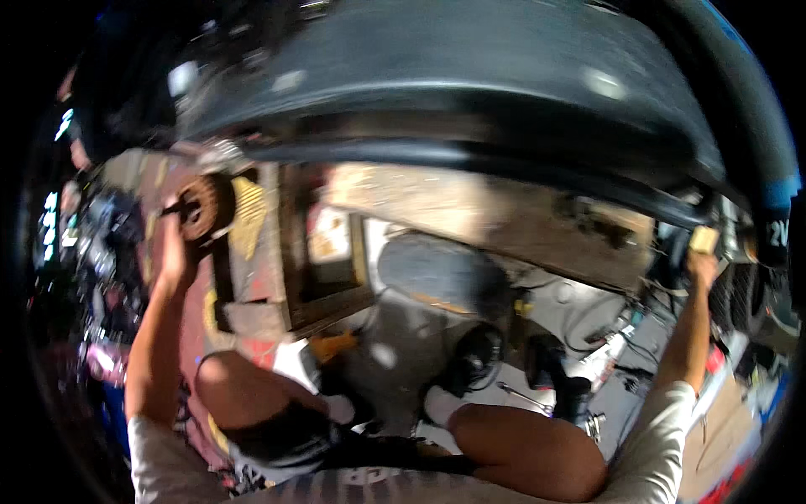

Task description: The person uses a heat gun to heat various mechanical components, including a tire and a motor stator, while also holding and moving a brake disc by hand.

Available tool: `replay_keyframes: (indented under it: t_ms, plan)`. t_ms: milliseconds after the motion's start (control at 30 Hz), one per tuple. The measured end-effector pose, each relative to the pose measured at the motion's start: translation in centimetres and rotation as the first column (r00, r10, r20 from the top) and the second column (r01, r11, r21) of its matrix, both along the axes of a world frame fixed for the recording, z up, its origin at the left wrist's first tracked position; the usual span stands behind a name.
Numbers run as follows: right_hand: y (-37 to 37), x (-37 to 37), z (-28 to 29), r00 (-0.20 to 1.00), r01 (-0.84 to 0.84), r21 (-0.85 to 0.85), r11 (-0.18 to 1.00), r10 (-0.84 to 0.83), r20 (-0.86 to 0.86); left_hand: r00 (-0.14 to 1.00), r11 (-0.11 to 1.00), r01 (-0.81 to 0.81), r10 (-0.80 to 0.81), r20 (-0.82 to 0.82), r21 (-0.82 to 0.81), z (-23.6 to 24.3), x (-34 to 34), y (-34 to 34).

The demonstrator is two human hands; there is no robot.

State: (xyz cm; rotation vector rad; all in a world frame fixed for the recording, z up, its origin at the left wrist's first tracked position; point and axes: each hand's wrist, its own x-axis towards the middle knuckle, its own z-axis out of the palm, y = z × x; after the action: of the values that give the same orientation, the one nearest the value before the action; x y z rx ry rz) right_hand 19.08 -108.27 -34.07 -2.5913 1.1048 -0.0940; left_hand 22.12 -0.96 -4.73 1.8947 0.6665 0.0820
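Both my arms are spread wide, the left one reaching forward on the left and the right one forward on the right. My left hand [175, 244] is closed at the lower left side of a round, rusty-brown ridged wheel [201, 208], which has a dark centre. Some of those fingers are smeared by motion. At the far right, my right hand [703, 265] grips a small yellow block [703, 240], held up near the end of a large dark curved panel [470, 59]. What the block is made of cannot be made out.
Under the panel lies a long wooden board [504, 223]. An open wooden frame [332, 301] stands left of it, close to the wheel. A dark oval pad [441, 269] rests on the grey floor. Cables and a metal wrench [525, 397] lie near my shoes [478, 349].
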Motion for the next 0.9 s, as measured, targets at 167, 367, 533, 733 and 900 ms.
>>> replay_keyframes:
  t_ms: [167,367,533,733,900]
  plan:
    - [-4.5,-7.1,-2.0,0.940,-0.108,0.401,0.909,-0.037,0.338,0.994,0.982,0.072,-0.086,-0.071,-0.172,-3.1,2.0,-2.5]
    - [6.1,-17.2,2.6,0.756,0.145,0.822,0.551,-0.598,0.267,0.985,0.974,0.088,-0.117,-0.128,-0.208,-1.5,1.4,-2.2]
    - [20.4,-27.9,11.0,0.586,-0.004,0.897,0.442,-0.726,0.360,0.983,0.960,0.039,-0.087,-0.161,-0.278,-2.2,1.8,-1.2]
    - [27.4,-36.8,19.0,0.636,-0.093,0.258,0.962,-0.142,0.758,0.972,0.932,0.131,-0.188,-0.142,-0.337,-1.7,2.0,-0.3]
    - [34.2,-29.2,32.3,0.675,-0.547,-0.113,0.829,0.517,0.527,0.952,0.877,0.186,-0.272,-0.138,-0.444,-1.2,2.1,1.2]
